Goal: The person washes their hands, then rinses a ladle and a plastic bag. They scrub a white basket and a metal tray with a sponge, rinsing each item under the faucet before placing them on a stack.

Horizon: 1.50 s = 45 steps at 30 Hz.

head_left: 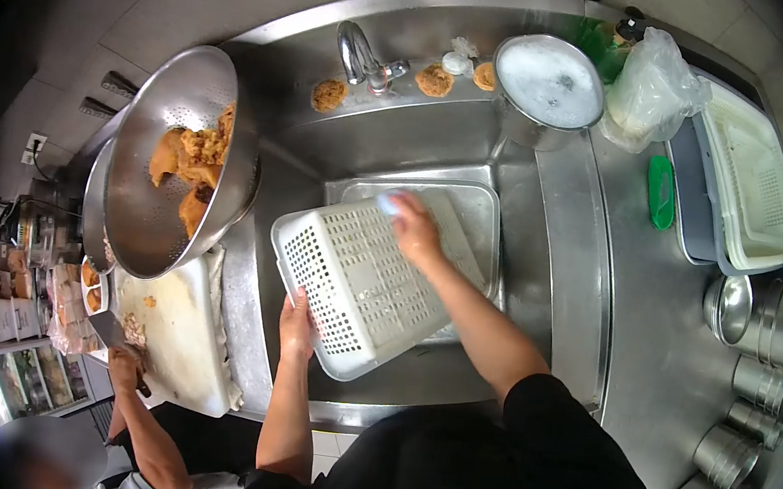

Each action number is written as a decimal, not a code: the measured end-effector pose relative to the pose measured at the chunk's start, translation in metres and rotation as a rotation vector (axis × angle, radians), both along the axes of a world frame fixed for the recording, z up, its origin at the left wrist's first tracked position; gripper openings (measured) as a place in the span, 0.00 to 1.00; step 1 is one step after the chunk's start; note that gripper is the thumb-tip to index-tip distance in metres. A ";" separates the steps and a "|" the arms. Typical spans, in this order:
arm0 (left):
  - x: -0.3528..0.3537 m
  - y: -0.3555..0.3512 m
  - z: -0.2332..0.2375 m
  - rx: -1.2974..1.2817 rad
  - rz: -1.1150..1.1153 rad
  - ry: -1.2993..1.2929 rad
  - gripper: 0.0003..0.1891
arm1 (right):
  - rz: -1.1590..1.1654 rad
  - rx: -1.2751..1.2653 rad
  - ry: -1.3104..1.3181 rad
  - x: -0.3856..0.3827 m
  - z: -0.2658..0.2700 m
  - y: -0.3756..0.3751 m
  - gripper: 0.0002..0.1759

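Steel sink (403, 140), bench (625, 310) at right — basket (376, 291) tilted in the sink, over a tray (498, 223).
Left hand (298, 328): grip closed on the basket's edge. Right hand (417, 236): grip holding a blurred pale-blue item (389, 203) against its upper face; kind not discernible. Suds-topped pot (530, 132) right of tap (353, 52); colander (140, 206) at left — near it, co-worker's hand (124, 366) on knife (110, 328).

In the stainless-steel sink (403, 140), the left hand (297, 327) has its grip on the rim of a white perforated basket (396, 289); the right hand (415, 234) holds a pale blurred item (387, 204) against its slotted base. A foam-topped metal pot (524, 131) stands at the far right corner.
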<state>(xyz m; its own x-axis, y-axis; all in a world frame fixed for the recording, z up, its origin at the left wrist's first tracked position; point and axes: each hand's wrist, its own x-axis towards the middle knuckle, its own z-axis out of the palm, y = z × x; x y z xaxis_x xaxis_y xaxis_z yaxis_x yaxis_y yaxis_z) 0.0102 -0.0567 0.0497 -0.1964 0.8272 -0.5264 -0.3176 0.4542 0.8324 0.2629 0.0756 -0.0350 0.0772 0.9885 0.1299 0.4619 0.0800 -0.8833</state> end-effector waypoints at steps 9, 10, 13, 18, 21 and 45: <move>-0.005 0.007 -0.022 0.026 0.138 -0.004 0.21 | -0.218 -0.191 -0.169 0.082 -0.081 -0.033 0.23; -0.002 0.010 -0.019 0.052 0.130 -0.023 0.20 | -0.284 -0.252 -0.213 0.087 -0.088 -0.044 0.23; -0.002 0.018 -0.026 0.054 0.143 -0.032 0.20 | -0.128 -0.022 -0.086 0.032 -0.020 -0.082 0.22; 0.005 0.028 -0.032 0.077 0.156 -0.072 0.20 | 0.129 0.081 -0.024 0.020 0.066 -0.133 0.23; 0.005 0.021 -0.039 0.045 0.144 -0.051 0.22 | -0.151 -0.035 -0.242 0.057 -0.014 -0.126 0.22; 0.041 0.003 -0.017 -0.004 0.221 0.016 0.25 | -0.798 -0.779 0.930 0.082 -0.088 -0.093 0.21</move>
<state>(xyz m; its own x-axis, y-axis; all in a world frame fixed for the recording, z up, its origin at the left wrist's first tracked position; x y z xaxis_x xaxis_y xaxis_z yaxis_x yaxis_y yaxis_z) 0.0514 -0.0539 0.0326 -0.3808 0.7614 -0.5247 -0.3967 0.3780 0.8365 0.3450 -0.0169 -0.1229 0.3855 0.4379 -0.8122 -0.6000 -0.5497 -0.5812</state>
